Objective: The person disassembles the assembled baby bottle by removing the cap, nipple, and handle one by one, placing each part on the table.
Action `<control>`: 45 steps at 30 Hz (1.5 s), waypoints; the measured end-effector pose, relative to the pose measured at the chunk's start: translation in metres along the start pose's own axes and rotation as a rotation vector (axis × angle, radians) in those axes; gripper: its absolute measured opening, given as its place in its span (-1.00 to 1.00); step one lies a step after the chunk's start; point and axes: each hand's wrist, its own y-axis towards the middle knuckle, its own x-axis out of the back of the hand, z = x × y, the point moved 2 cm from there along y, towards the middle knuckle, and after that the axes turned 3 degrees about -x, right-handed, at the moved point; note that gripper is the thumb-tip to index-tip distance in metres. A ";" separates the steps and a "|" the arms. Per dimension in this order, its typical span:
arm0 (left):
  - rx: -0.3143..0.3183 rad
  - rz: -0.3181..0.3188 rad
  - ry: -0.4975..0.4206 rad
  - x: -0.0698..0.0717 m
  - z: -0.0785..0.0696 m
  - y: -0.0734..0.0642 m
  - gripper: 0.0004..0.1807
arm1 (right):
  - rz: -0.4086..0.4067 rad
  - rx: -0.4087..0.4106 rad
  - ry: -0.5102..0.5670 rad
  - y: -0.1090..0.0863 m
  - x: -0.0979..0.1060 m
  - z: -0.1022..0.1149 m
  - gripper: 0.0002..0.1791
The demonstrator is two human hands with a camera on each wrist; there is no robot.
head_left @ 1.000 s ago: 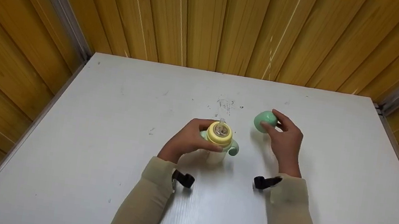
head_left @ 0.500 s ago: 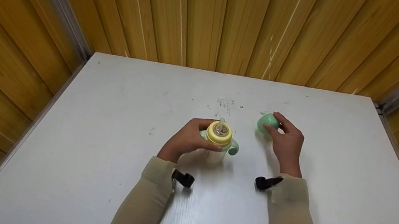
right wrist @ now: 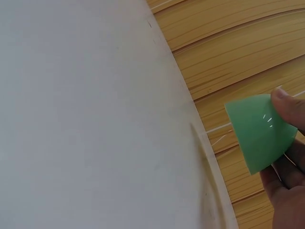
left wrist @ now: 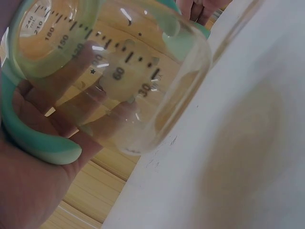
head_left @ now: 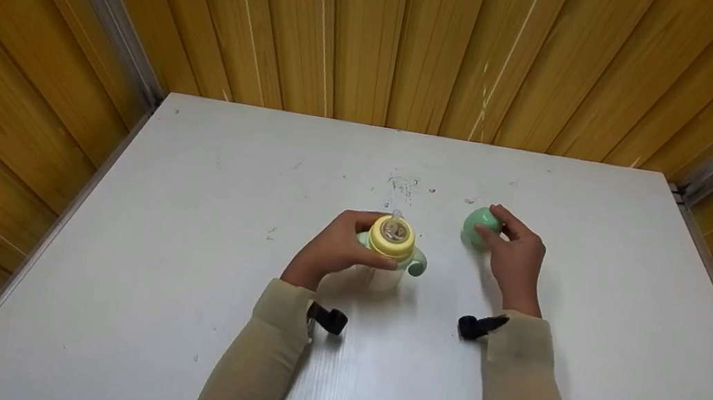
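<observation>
A clear baby bottle [left wrist: 124, 71] with a yellow collar, a straw-like clear spout and green side handles stands upright near the middle of the table in the head view. My left hand [head_left: 344, 247] grips it just below the collar, thumb in front and fingers behind. Printed volume marks and the fingers show through its wall in the left wrist view. To the right, my right hand [head_left: 516, 254] pinches a green dome-shaped cap [right wrist: 262, 131] between thumb and fingers. In the right wrist view the cap's wide rim faces the white table surface.
The white table [head_left: 208, 165] has small dark scuffs beyond the bottle. Its far edge meets a wall of yellow wood-look panels [head_left: 366, 34]. Black wrist cameras sit at both cuffs.
My right hand has drawn the green cap slightly right and nearer to me, lower in the head view. The left hand and bottle have stayed in place.
</observation>
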 end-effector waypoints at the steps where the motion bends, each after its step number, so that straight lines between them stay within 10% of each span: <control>1: 0.002 -0.001 0.001 0.000 0.000 0.000 -0.38 | 0.001 -0.002 0.002 0.000 0.000 -0.001 -0.43; 45: 0.012 0.004 -0.001 0.000 0.001 0.000 -0.36 | 0.031 -0.068 -0.040 0.002 0.003 -0.011 -0.50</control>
